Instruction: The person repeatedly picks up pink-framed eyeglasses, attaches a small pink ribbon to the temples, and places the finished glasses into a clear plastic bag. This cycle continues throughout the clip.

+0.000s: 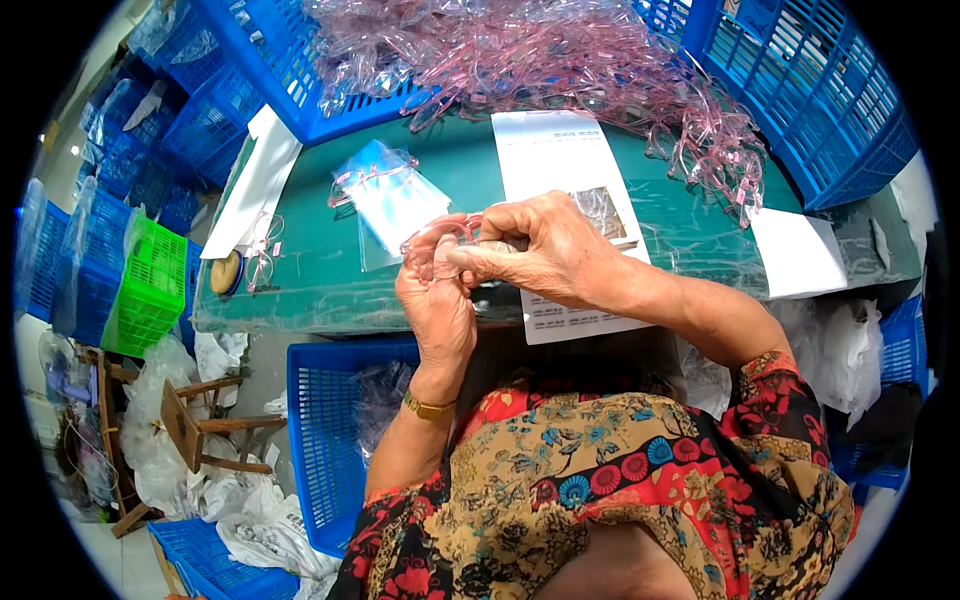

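The left hand (437,300) has its thumb and fingers clamped on a pair of pink glasses (470,226), held up over the near edge of the table. The thumb and forefinger of the right hand (565,245) come together against them; whether they grip the frame or something smaller, I cannot tell, since the knuckles cover much of it. Only a curved, see-through rim shows clearly. A gold-toned watch (428,405) circles the left wrist.

Just beyond lie smooth, glossy clear sleeves (405,207) with another pinkish frame across them. The right hand and forearm hide part of a long white label sheet (545,150) (its print is too small to make out). The table's green top (310,300) is scuffed and whitish in streaks.

Farther off, a tangled heap of pink, translucent frames (580,60) runs out of view at the top, between slatted blue plastic crates (815,100), also cut off. At left stands an angular wooden stool (185,425) among crumpled plastic bags (160,455).
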A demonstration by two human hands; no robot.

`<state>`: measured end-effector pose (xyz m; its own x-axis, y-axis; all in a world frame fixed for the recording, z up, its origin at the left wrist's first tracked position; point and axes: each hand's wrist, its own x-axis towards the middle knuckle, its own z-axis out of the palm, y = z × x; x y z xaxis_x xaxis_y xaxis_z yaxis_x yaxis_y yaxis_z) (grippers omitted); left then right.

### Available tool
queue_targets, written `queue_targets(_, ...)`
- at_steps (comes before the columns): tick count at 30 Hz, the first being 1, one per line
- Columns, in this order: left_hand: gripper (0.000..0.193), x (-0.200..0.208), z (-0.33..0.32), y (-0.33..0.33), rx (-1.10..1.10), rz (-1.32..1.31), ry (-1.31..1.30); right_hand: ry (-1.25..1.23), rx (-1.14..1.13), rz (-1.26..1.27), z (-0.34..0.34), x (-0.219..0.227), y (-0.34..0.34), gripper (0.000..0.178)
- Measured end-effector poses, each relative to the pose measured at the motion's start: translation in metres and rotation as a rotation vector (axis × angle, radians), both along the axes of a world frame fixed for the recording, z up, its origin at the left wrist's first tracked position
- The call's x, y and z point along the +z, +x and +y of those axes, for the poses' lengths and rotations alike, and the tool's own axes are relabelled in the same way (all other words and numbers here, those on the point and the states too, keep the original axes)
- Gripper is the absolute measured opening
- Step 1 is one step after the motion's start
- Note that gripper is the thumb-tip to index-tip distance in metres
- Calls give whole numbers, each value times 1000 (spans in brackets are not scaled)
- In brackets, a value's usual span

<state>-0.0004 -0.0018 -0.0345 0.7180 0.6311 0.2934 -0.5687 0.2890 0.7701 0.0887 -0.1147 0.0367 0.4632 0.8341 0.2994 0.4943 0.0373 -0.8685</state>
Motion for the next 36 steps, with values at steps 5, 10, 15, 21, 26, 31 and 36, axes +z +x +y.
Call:
queue_targets(5,14,2,-1,-2,-14,11,25,-72,-63,-79,-2,3,0,38)
queue_targets(10,14,6,-4,-1,3,37,22,-116,-94,-113,-3,5,-1,41)
queue_targets(15,15,7,-4,-1,9,34,40,-123,-143,-225,-2,-1,0,44)
queue_targets(21,16,5,-3,-1,9,49,47,-80,-129,-175,-2,-5,0,45)
queue_targets(26,16,5,-4,0,29,46,34,-78,-134,-198,-2,-4,1,44)
queue_targets(31,16,3,-1,-1,5,33,35,-92,-131,-186,-3,-1,2,43)
queue_targets(36,16,8,-5,-1,7,41,21,-115,-133,-187,-3,2,2,44)
